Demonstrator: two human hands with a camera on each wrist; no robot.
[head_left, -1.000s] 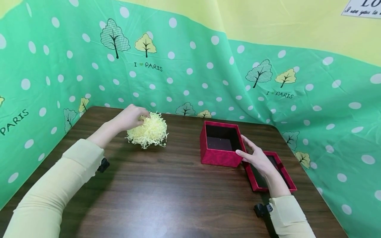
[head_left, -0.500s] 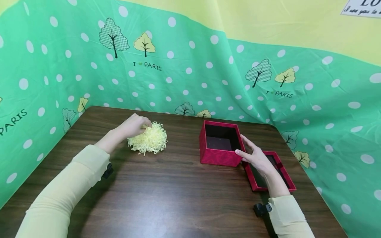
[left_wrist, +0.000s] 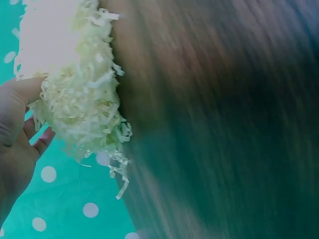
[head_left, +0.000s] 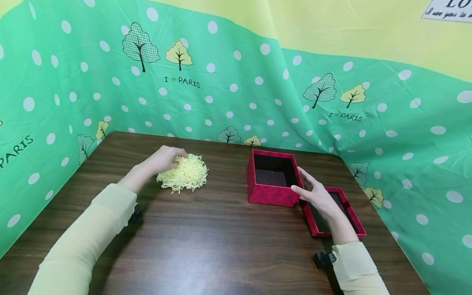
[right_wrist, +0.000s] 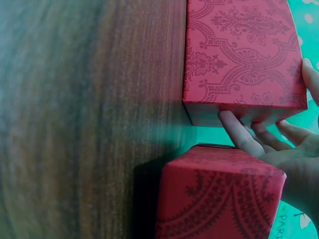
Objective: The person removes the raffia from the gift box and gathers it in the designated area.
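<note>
At the left back of the table sits a mound of pale yellow shredded paper [head_left: 188, 174]. My left hand [head_left: 162, 159] grips its left edge; in the left wrist view the thumb lies on the shreds [left_wrist: 84, 104] and the other fingers are partly behind them. A deep red patterned box [head_left: 271, 196], dark inside and open at the top, stands right of centre. My right hand [head_left: 321, 200] holds its front right corner, thumb at the front rim. Seen from the right wrist, the fingers [right_wrist: 239, 132] touch the box's side.
A shallow red lid [head_left: 357, 221] lies hollow side up to the right of the box, under my right forearm. The dark wood table [head_left: 206, 246] ends at a green dotted cloth [head_left: 236, 106] behind and at both sides.
My left hand has come down and slightly nearer with the shredded paper, and the mound now looks flatter on the table. The right hand and the box have stayed put.
</note>
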